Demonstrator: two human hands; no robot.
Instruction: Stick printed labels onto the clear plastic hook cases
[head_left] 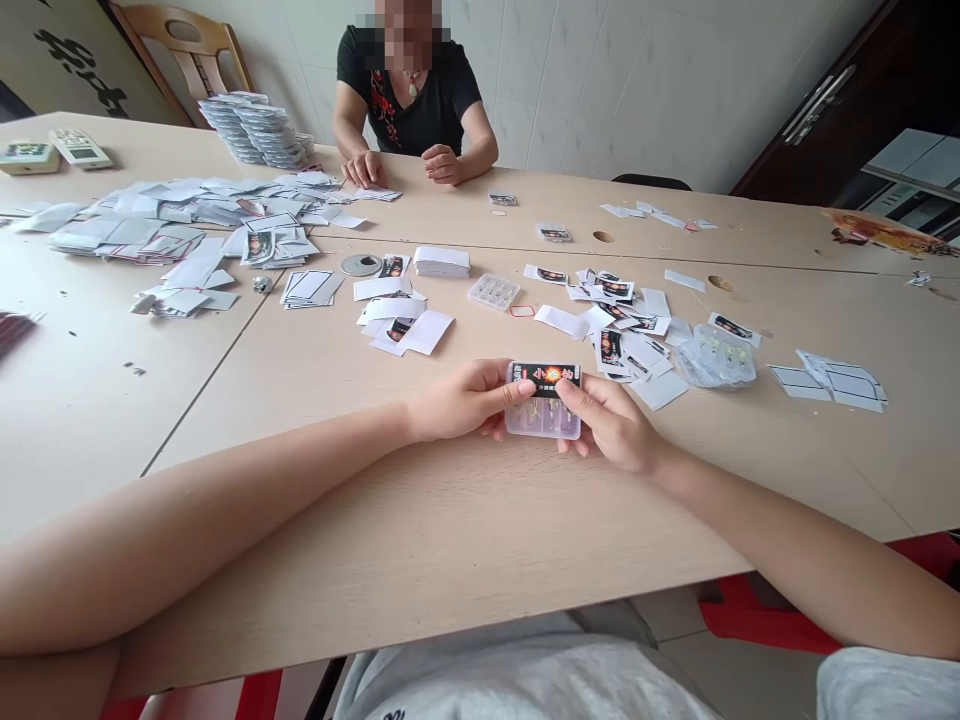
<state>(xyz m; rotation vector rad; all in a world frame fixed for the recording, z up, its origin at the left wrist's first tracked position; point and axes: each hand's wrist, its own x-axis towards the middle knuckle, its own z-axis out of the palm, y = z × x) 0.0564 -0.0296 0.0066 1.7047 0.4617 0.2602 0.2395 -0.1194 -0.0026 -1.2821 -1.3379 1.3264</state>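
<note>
Out on the left, a sprawling pile of white packets [124, 228] leans over itself, and a knock from a sleeve could set it sliding. Moving right, loose white cards [427, 332] lie ahead of the left forearm, where a careless sweep might scatter them. Here's the left hand [480, 402], thumb pressed on the front, fingers curled behind, closed on the left side of the small clear box [544, 422]! That box sits centre stage between both hands, near the table's front edge, its black label [538, 388] along the top (small metal pieces show through below). Press unevenly and the label could crease or go crooked; squeeze too hard and the lid might spring, spilling the contents. Over to the right hand [619, 428], which mirrors it, thumb on the label's lower corner, fingers closed round the other side. Just beyond, a heap of labels [649, 355] crowds close, easily dragged by a knuckle. Farther right, a plastic bag [718, 358] of clear cases could snag a passing wrist.
</note>
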